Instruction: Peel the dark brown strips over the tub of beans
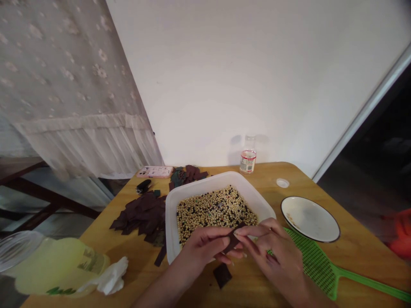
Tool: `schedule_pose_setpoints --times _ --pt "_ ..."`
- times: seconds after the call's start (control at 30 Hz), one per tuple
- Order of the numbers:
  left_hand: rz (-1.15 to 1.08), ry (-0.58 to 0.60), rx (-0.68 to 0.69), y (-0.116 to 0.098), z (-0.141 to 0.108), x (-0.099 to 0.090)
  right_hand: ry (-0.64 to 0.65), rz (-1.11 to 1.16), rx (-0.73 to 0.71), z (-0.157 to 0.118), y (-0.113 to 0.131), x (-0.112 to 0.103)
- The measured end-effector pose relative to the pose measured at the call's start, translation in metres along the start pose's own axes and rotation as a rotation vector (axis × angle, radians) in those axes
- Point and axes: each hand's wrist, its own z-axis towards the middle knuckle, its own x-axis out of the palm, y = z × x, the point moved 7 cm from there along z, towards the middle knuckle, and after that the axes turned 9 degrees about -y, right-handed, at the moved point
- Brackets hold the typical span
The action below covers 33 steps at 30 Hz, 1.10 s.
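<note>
My left hand [205,248] and my right hand [269,248] both pinch a flat dark brown strip [233,240] by its ends, just above the near rim of a white plastic tub [205,192]. The tub holds a mix of pale round beans and darker grains [216,209]. A similar dark square [222,275] lies on the wooden table [266,175] under my hands. Left of the tub is a heap of dark brown pieces [141,216]. My right hand is nearest a green plastic fly swatter [317,263].
A white enamel plate [310,219] sits at the right, and a small plastic bottle [248,157] and white cap [282,183] stand behind it. A pink-cased phone [155,172] lies at the back. A yellow plastic container [61,267] and crumpled tissue [109,277] are front left.
</note>
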Motion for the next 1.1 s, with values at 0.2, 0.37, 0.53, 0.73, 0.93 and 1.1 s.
schedule_pose_setpoints --times 0.2,0.37,0.53,0.73,0.93,1.1 --pt "0.011 0.006 0.003 0.0 -0.001 0.0 -0.003 0.033 0.025 0.001 -0.001 -0.001" --pt "0.049 0.026 0.012 -0.003 -0.001 0.002 -0.011 0.029 0.023 0.003 -0.001 -0.001" --pt "0.065 -0.004 0.015 -0.01 0.0 0.008 -0.068 0.086 0.141 0.003 -0.011 -0.004" --pt "0.027 -0.013 0.009 -0.007 -0.004 0.023 -0.029 0.132 0.187 0.003 -0.006 0.0" --pt "0.013 -0.033 0.111 -0.003 -0.013 0.021 0.045 0.099 0.134 0.008 0.007 0.004" --pt "-0.087 0.016 0.114 0.007 -0.016 0.02 0.05 0.115 0.083 0.007 0.014 0.003"
